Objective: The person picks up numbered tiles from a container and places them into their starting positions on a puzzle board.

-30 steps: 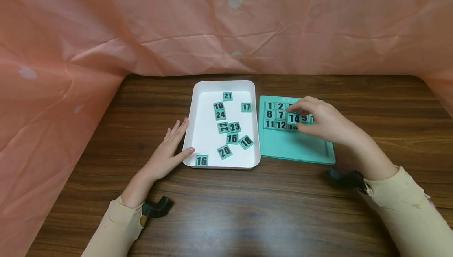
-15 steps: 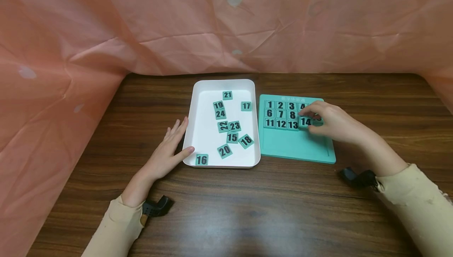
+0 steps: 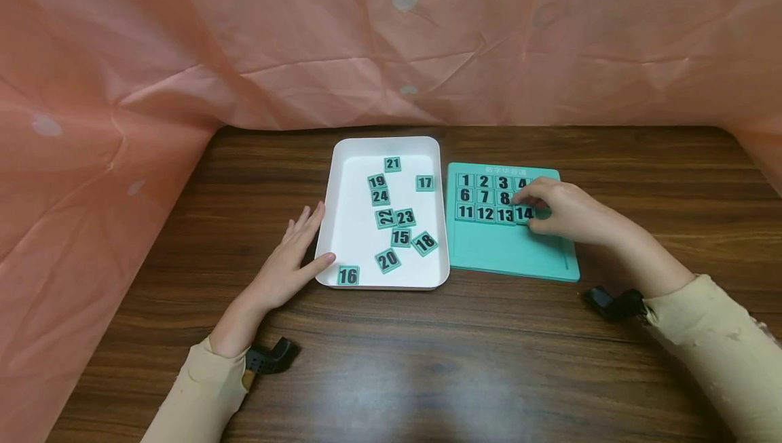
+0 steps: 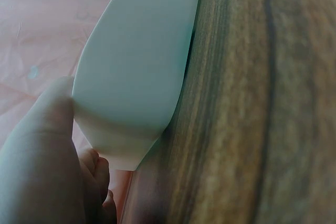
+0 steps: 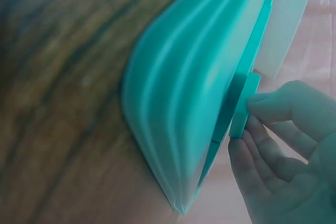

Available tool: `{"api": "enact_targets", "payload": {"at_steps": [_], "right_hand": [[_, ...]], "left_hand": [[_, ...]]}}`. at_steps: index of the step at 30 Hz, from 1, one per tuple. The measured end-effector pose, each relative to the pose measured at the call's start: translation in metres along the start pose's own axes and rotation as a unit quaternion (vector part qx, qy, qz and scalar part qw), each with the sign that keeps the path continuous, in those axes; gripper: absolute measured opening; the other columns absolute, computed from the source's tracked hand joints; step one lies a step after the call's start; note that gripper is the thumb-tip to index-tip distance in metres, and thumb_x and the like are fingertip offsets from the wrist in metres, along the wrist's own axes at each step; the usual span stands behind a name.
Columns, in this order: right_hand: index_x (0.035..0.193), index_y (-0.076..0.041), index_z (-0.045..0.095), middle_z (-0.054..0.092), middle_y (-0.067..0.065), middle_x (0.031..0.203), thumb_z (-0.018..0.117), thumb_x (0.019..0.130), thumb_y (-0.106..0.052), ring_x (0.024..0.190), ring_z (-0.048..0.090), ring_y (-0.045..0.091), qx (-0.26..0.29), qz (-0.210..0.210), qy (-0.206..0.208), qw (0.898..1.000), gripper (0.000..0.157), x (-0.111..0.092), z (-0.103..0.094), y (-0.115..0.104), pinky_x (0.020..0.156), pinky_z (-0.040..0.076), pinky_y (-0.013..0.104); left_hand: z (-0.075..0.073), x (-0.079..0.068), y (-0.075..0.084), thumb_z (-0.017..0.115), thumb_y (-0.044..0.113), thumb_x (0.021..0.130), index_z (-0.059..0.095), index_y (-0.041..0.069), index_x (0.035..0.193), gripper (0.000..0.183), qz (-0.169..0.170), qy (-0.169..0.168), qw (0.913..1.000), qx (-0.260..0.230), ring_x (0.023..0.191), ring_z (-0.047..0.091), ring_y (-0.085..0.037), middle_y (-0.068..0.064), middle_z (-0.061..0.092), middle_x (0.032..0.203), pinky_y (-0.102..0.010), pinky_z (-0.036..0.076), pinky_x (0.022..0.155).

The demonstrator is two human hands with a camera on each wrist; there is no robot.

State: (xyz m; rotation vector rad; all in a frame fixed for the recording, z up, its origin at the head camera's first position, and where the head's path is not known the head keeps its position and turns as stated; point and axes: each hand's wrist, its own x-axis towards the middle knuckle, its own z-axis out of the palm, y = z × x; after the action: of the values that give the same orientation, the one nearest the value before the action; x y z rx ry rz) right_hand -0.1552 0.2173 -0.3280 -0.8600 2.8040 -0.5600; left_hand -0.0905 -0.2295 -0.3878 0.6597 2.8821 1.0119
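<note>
My right hand (image 3: 568,211) pinches the number tile 14 (image 3: 523,214) between thumb and fingers over the green number board (image 3: 507,253). The tile lies just right of 13 in the third row. From the right wrist view, this tile (image 5: 245,106) stands slightly proud of the board's face. Rows 1 to 4 and 6 to 8 show above; tiles farther right hide behind the hand. My left hand (image 3: 284,266) rests with straight fingers along the left side of the white tray (image 3: 383,281), thumb on its rim. In the left wrist view, the thumb (image 4: 44,135) touches the tray wall.
Several loose number tiles lie in the tray, among them 16 (image 3: 348,275) at the near left corner, 15 (image 3: 400,237) and 21 (image 3: 392,164). The tray stands just left of the board on a wooden table (image 3: 391,361). A pink curtain (image 3: 305,43) hangs behind.
My right hand has carried tile 14 rightward over the board, then slightly left, to beside tile 13. The left hand and tray stay put.
</note>
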Motion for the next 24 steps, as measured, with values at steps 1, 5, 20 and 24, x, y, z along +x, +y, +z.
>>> {"api": "enact_targets", "payload": {"at_steps": [1, 5, 20, 24], "right_hand": [[0.111, -0.004, 0.06, 0.056, 0.013, 0.107, 0.064, 0.077, -0.005, 0.095, 0.054, 0.025, -0.001, -0.001, 0.0, 1.0, 0.035, -0.0002, 0.0002, 0.0, 0.077, 0.046, 0.042], [0.11, -0.004, 0.061, 0.057, 0.013, 0.107, 0.065, 0.076, -0.004, 0.095, 0.054, 0.025, -0.004, 0.001, -0.001, 1.0, 0.034, -0.0017, 0.0002, 0.0007, 0.076, 0.046, 0.042], [0.111, -0.003, 0.061, 0.057, 0.015, 0.112, 0.065, 0.078, -0.004, 0.099, 0.055, 0.028, -0.003, 0.011, -0.016, 1.0, 0.034, -0.0023, 0.0, 0.0041, 0.078, 0.045, 0.046], [0.111, -0.003, 0.061, 0.057, 0.015, 0.111, 0.065, 0.078, -0.005, 0.099, 0.054, 0.028, -0.002, 0.012, -0.016, 1.0, 0.033, -0.0022, 0.0002, 0.0042, 0.078, 0.045, 0.046]], "left_hand": [[0.0001, 0.0, 0.0002, 0.052, 0.041, 0.09, 0.007, 0.023, 0.147, 0.075, 0.0, 0.0, 1.0, 0.0, 0.139, 0.003, -0.023, 0.002, 0.01, 0.152, -0.049, 0.002, 0.11], [0.0004, 0.0, 0.0003, 0.052, 0.041, 0.09, 0.007, 0.023, 0.147, 0.075, 0.0, -0.001, 1.0, -0.001, 0.139, 0.003, -0.023, 0.002, 0.01, 0.152, -0.049, 0.002, 0.11], [0.0, -0.0003, 0.0007, 0.052, 0.04, 0.09, 0.007, 0.023, 0.147, 0.075, -0.002, 0.0, 1.0, 0.001, 0.139, 0.003, -0.023, 0.001, 0.011, 0.152, -0.049, 0.002, 0.11], [-0.0006, -0.0007, 0.0017, 0.053, 0.04, 0.09, 0.007, 0.023, 0.147, 0.075, -0.003, 0.001, 1.0, 0.002, 0.139, 0.003, -0.023, 0.002, 0.01, 0.152, -0.049, 0.002, 0.11]]}}
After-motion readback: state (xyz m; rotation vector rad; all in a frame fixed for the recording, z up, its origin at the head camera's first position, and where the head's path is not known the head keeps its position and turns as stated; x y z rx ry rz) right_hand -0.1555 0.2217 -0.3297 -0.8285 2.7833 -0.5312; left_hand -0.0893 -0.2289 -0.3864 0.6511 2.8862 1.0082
